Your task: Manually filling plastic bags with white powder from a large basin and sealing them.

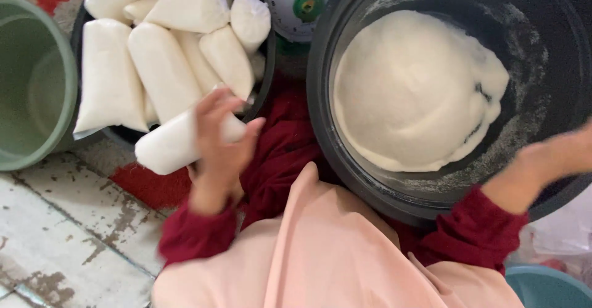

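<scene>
Underfoot lies a worn floor of pale tiles (pixel 68 228) with flaked, grey-brown patches, partly covered by a red patterned rug (pixel 145 188) that shows between the vessels. The person's lap, in pale pink cloth with dark red sleeves, fills the bottom middle of the view.

The left hand (pixel 222 141) is blurred; its grip is clenched around a white sealed plastic bag of powder, long and sausage-shaped (pixel 163 147), which lies across the near rim of a black round basin (pixel 265 77). The right hand (pixel 555 157) is blurred too and cut off by the right edge, so I cannot tell whether its grip is released or closed; it hovers at the near right rim of a large black round tub (pixel 320 98).

Inside the basin a heap of filled white plastic bags (pixel 163 61) lies packed side by side, the upper ones cut off at the top edge. The tub holds a mound of loose white powder (pixel 413 92), with a dusting on its dark wall. Between basin and tub, at the top, stands a dial scale with a white face and green centre (pixel 302 6), only partly in view. A pale green plastic bucket (pixel 65 86) sits at the left edge, and a blue plastic rim (pixel 546 283) shows in the bottom right corner.
</scene>
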